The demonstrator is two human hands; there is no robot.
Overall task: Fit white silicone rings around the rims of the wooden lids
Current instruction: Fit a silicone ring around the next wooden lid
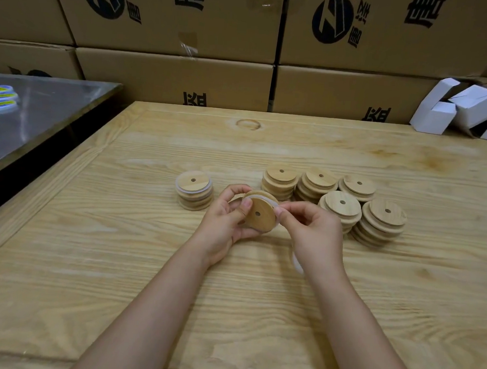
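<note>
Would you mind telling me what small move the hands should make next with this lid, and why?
Probably the right hand should draw the white ring down around the rest of the lid: the left hand grips it tilted, and the ring seems seated only along the top edge.

The wooden lid (259,212) is tan with fine straight grain. The silicone ring (265,198) is translucent white. The table (152,264) is pale yellow with wavy grain. The cardboard boxes (169,74) are brown with black print. The small cartons (469,109) are white.
</note>
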